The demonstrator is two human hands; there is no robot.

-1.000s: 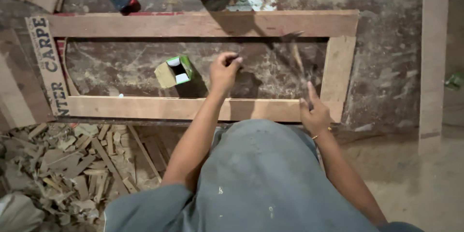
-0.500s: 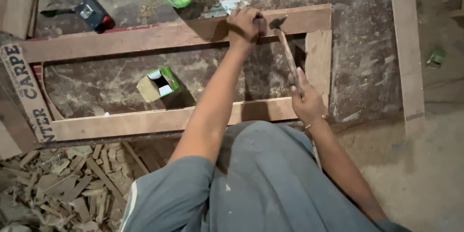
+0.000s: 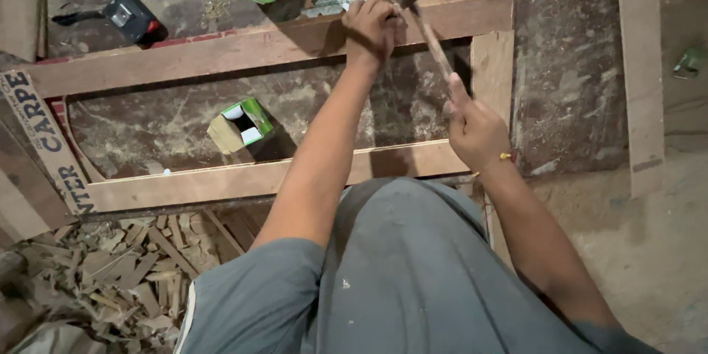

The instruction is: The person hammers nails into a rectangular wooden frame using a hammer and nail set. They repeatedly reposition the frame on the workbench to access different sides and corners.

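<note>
Wooden frame (image 3: 221, 55), right hand (image 3: 476, 129), wooden-handled hammer (image 3: 428, 33)

A single head-worn camera is looking steeply down, close over the person's lap, at the frame (image 3: 295, 48) lying on the floor (image 3: 575, 88).

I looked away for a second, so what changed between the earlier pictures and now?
The left hand moved from inside the wooden frame up to its far rail and pinches there. The right hand left the near rail and lifted the hammer toward that spot. The small green box and frame stayed put.
</note>
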